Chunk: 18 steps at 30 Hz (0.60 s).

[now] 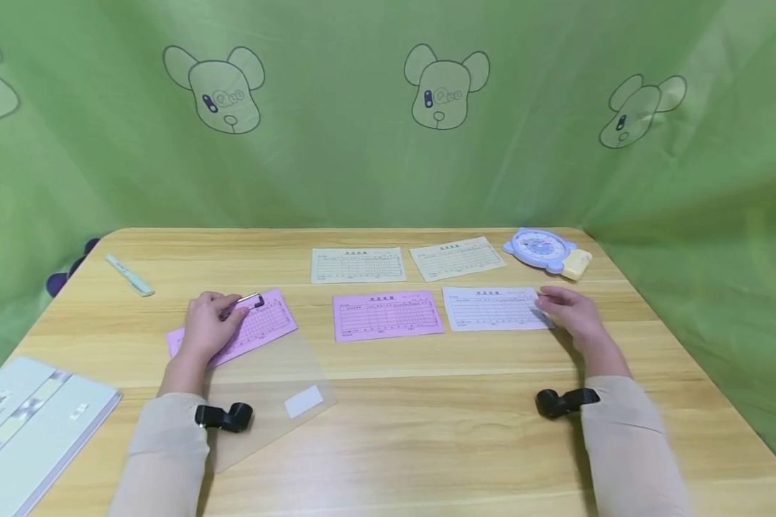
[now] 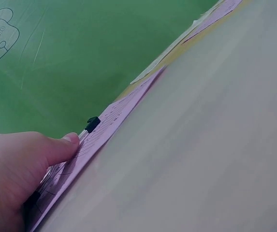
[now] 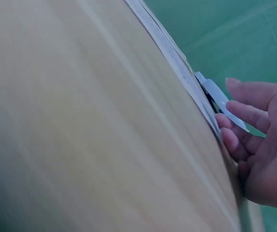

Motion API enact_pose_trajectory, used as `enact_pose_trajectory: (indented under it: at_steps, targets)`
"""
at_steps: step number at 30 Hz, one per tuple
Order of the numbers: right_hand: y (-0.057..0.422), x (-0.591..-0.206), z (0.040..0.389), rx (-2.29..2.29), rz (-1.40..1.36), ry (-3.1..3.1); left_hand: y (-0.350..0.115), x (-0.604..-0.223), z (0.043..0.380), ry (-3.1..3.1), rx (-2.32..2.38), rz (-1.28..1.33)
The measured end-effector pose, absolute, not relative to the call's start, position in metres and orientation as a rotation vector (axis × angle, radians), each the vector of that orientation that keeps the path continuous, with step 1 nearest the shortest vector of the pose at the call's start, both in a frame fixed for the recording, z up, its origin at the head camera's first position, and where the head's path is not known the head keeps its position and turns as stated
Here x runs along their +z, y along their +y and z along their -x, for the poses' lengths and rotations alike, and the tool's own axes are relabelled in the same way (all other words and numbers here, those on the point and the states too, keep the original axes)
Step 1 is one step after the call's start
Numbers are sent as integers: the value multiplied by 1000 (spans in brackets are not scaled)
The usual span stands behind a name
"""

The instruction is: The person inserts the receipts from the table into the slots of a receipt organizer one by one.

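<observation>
My left hand (image 1: 210,322) grips the metal clip (image 1: 251,301) of a see-through clipboard (image 1: 259,409), thumb on top of the clip. A pink printed slip (image 1: 268,323) lies at the clip end of the board, partly covered by the hand. In the left wrist view the clip's black end (image 2: 94,124) stands beyond the thumb. On the right, my right hand (image 1: 572,312) is at the right edge of a white printed slip (image 1: 491,309), its fingers loosely bent. Whether the fingertips touch the paper, I cannot tell. A second pink slip (image 1: 388,316) lies between the hands.
Two pale green slips (image 1: 358,266) (image 1: 458,259) lie farther back. At the back right are a blue round clock-like object (image 1: 539,248) and a yellow block (image 1: 577,264). A mint-green pen-like item (image 1: 129,275) lies at left, above a pale blue folder (image 1: 39,424).
</observation>
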State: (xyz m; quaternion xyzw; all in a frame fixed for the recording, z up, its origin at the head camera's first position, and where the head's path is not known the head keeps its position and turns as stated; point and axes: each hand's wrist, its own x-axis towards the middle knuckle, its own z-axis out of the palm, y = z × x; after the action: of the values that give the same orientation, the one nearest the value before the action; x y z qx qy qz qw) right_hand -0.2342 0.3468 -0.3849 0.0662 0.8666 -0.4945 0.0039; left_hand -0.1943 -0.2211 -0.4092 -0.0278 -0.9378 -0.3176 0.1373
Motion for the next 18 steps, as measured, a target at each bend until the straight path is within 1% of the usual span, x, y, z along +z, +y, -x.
enact_pose_trajectory:
  at_steps: [7, 18]
  targets:
    - [339, -393, 238, -1454, -189, 2796, -222, -409, 193, -2729, -928, 72]
    - [335, -386, 241, -1142, -102, 2834, -222, -408, 194, -2719, -927, 77]
